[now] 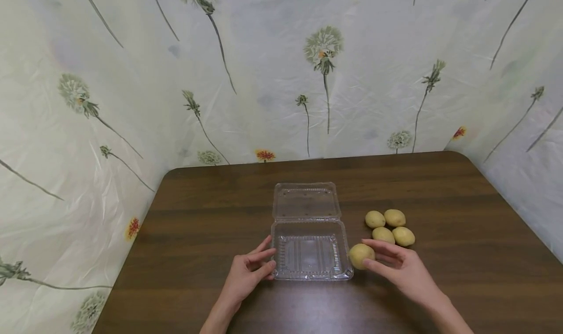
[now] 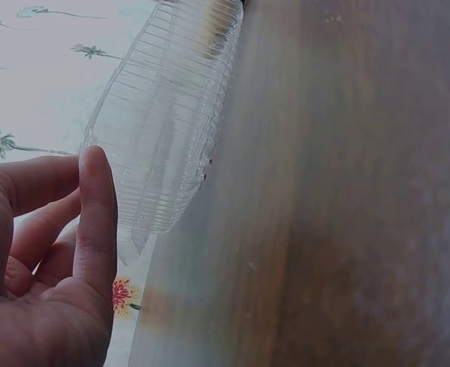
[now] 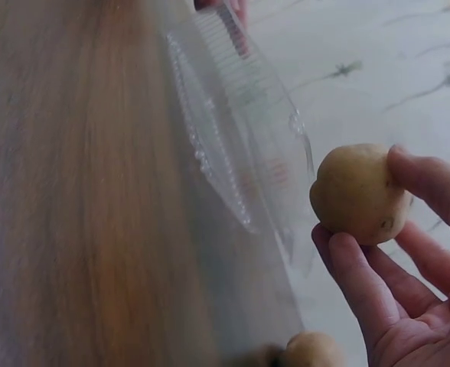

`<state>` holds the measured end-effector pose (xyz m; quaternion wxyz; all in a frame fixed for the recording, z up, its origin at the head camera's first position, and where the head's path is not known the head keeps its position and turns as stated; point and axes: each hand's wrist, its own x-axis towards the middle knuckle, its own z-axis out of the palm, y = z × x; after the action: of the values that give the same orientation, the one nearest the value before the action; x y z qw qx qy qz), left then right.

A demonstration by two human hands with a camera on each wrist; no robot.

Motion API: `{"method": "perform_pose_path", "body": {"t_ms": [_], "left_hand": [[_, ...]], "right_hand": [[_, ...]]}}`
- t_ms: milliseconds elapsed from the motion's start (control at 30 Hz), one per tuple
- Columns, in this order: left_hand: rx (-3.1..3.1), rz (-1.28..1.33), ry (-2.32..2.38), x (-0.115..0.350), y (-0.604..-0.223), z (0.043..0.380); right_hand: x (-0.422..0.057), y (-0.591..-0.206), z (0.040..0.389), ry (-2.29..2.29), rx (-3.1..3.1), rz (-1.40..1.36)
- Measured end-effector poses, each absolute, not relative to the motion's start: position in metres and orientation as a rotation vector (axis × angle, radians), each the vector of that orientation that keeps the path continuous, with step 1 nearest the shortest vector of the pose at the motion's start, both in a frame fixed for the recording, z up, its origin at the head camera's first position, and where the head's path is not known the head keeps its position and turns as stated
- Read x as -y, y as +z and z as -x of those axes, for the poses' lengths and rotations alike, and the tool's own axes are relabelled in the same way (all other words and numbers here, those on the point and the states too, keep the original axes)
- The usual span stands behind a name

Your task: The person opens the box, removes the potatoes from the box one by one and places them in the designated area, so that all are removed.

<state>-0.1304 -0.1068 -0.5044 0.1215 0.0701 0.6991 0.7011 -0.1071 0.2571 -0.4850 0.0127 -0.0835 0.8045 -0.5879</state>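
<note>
A clear plastic clamshell container point(image 1: 310, 251) lies on the table with its lid point(image 1: 306, 200) folded back, away from me. My left hand point(image 1: 249, 270) pinches the container's left rim between thumb and fingers; the left wrist view shows the fingertips point(image 2: 95, 164) right at that edge. In my right hand point(image 1: 402, 265) a potato point(image 1: 361, 256) is held between the thumb and fingers, beside the container's right rim. The right wrist view shows this same potato point(image 3: 361, 193) as pale yellow, smooth and slightly lumpy. Nothing lies inside the container.
Several more potatoes point(image 1: 394, 218) sit in a loose group on the dark wooden table point(image 1: 211, 217), just beyond my right hand and right of the container. A flower-patterned sheet point(image 1: 264, 80) hangs behind the table and along both sides.
</note>
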Motion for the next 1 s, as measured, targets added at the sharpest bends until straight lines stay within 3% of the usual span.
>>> {"method": "perform_pose_path", "body": {"t_ms": [1000], "left_hand": [[-2.052,-0.207,2.04,0.107,-0.504,0.13]], "right_hand": [[-0.295,-0.494,0.093,-1.672,-2.689,0.03]]}}
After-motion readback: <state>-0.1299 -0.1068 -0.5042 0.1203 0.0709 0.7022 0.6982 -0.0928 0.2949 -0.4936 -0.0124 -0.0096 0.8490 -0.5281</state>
